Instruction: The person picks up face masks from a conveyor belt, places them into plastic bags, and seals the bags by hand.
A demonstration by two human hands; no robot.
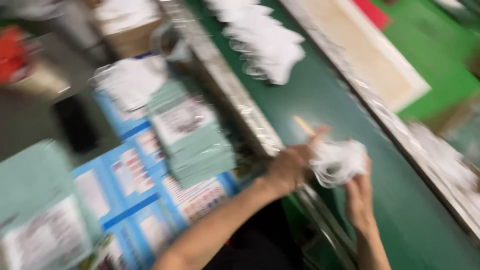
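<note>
The picture is heavily blurred by motion. My left hand [292,162] and my right hand [359,192] meet over a green conveyor belt [325,95], both closed around a crumpled clear and white plastic bag [339,161]. The left hand grips its left side with fingers pointing up. Below and to the right, the right hand holds the bag from underneath. A thin tan stick-like thing [303,125] shows just above the left fingers; what it is cannot be told.
A heap of similar white bags [265,42] lies farther up the belt. A stack of pale green leaflets [192,135] sits left of the metal belt rail [235,95], on blue printed sheets [135,190]. A beige board [365,50] lies right of the belt.
</note>
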